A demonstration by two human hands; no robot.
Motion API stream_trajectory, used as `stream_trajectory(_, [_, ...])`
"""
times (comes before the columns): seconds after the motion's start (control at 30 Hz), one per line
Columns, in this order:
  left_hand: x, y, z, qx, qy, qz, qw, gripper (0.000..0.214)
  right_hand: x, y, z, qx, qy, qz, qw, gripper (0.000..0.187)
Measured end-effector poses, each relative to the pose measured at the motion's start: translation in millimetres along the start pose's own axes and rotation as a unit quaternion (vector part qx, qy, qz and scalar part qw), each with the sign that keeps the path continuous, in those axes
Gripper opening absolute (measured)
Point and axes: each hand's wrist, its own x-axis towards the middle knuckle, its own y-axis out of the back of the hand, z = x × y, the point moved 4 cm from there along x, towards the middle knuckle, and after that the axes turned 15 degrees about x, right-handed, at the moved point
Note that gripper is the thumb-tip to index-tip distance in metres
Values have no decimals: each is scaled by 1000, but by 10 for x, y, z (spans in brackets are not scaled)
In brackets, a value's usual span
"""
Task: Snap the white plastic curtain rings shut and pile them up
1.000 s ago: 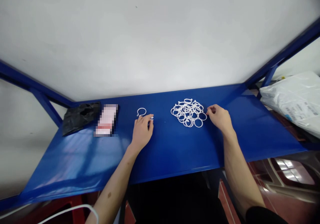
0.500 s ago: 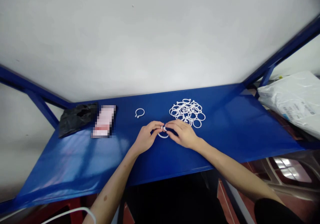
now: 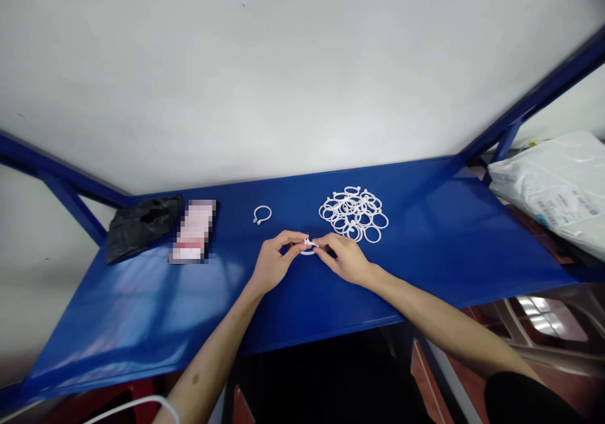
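Note:
A small white plastic ring [image 3: 308,245] is pinched between my left hand [image 3: 274,261] and my right hand [image 3: 346,257], which meet fingertip to fingertip just above the blue shelf [image 3: 449,235]. Just behind my right hand lies a pile of several white rings [image 3: 353,213]. A single white ring [image 3: 261,215] lies apart on the shelf, behind and to the left of my left hand.
A crumpled black plastic bag [image 3: 139,223] and a pink-and-white packet [image 3: 193,231] lie at the shelf's back left. A white plastic parcel [image 3: 558,188] sits off the right end. A white wall backs the shelf, with blue frame posts [image 3: 508,140] at both ends.
My right hand left the pile's right side with a ring and came to the middle. My left hand moved right from the single ring to meet it; both now pinch one ring.

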Motion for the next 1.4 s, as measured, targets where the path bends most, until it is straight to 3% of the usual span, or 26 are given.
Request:
stream_trajectory(0.27, [-12,-28,59,20,-29,22,999,20,-7,-13,-4,-8,3,-14,1000,14])
stream_trajectory(0.67, [-74,-61,153,51,-82,71,993,14,-59,-48,-37,-129,59,-71,987,20])
stream_trajectory(0.8, [-62,-62,187,74,-90,56,992,15,16,-7,-51,-145,60,-86,984,22])
stream_trajectory(0.9, [-30,-11,195,122,-112,35,986,21,97,148,-46,-144,49,-87,985,22])
stream_trajectory(0.97, [4,86,163,172,-127,65,975,26,132,368,-8,-140,23,-56,988,22])
stream_trajectory(1.07, [59,279,33,277,-109,168,940,27,96,853,123,-152,-63,72,984,21])
stream_trajectory(1.17, [106,366,-145,383,-67,200,899,32,-24,1241,258,-175,-156,153,960,22])
stream_trajectory(1.27, [132,357,-286,453,-29,180,872,36,-102,1364,317,-178,-220,138,949,16])
stream_trajectory(1.4, [133,349,-344,478,-7,175,860,29,-117,1277,323,-178,-248,52,951,13])
